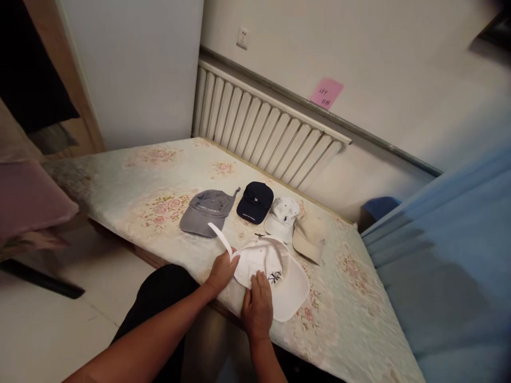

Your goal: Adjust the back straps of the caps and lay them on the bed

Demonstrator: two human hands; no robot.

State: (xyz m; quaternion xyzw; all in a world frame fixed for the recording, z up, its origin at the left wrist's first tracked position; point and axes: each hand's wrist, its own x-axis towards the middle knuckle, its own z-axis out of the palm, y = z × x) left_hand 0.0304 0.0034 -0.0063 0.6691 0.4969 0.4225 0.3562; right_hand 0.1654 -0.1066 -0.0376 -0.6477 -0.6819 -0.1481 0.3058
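A white baseball cap (261, 256) with dark letters on its front is in both my hands at the near edge of the floral-covered bed (171, 175), its brim pointing right. My left hand (223, 271) pinches the white strap (220, 236) at the back of this cap; the strap's free end sticks up. Across the side of the crown lie the fingers of my right hand (258, 306), holding the cap near its lower edge. Just beyond, a grey cap (207, 210), a navy cap (255, 202), a smaller white cap (282, 218) and a beige cap (309, 236) form a row.
A white radiator (259, 122) runs along the wall behind the bed. A pink note (327, 93) hangs above it. Blue curtain (451, 255) borders the right side. At the left are a pink cushion (32, 197) and a pale cabinet side (139, 69).
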